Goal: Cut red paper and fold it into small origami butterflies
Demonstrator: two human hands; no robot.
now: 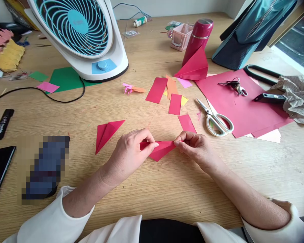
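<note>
A small red paper with a folded top edge [160,151] hangs between my two hands near the front of the table, its lower corner pointing toward me. My left hand [134,150] pinches its left part between thumb and fingers. At its right end, the thumb and fingertips of my right hand [196,148] are closed on the paper. A folded red paper triangle [107,133] lies to the left of my left hand. Just beyond my right hand is a red paper strip [187,124]. White-handled scissors [218,123] lie open to the right.
A fan [91,40] stands at the back left. Red sheets [233,101] with keys lie right, near a red bottle [197,37] and a teal bag [243,40]. Paper scraps [157,90] are mid-table. A blurred-out phone [47,165] and black marker [3,124] lie left.
</note>
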